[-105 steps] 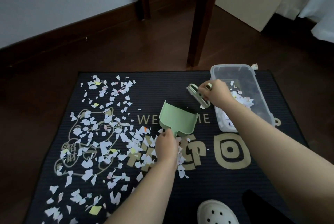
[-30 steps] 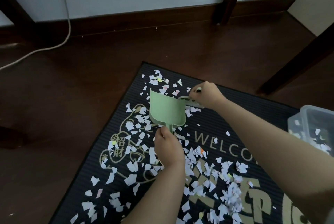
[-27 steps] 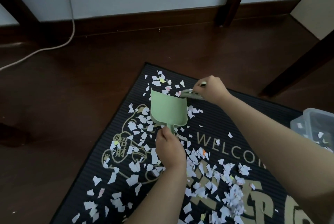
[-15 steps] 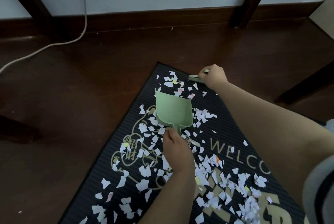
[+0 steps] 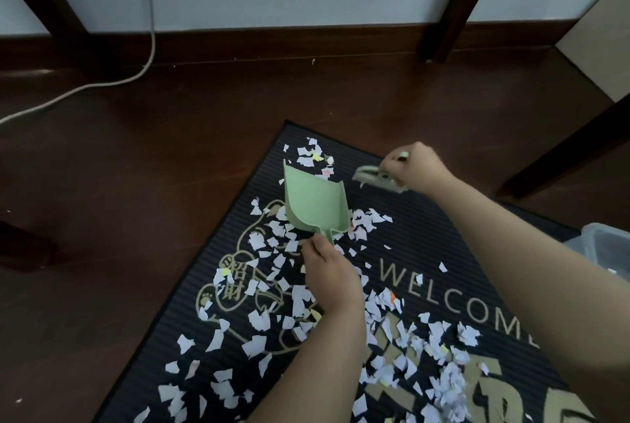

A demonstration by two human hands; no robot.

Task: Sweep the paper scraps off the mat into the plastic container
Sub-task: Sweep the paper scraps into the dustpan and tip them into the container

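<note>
A black welcome mat [image 5: 426,238] lies on the floor, strewn with several white paper scraps [image 5: 272,289]. My left hand [image 5: 332,274] grips the handle of a green dustpan [image 5: 315,202] that rests on the mat near its far corner, mouth facing away. My right hand [image 5: 417,168] grips a small green brush [image 5: 373,177], blurred, just right of the dustpan's mouth. The clear plastic container [image 5: 606,245] shows only as a corner at the right edge, partly behind my right arm.
Dark wooden floor [image 5: 136,184] surrounds the mat. Dark table legs [image 5: 456,3] stand near the wall, another leg [image 5: 562,153] slants at the right. A white cable [image 5: 102,85] trails across the floor at the far left. A beige panel [image 5: 603,34] stands at the right.
The view has swung left, leaving the container at the right edge. Both hands carried dustpan and brush from beside the container to the mat's far left corner. The brush now sweeps there.
</note>
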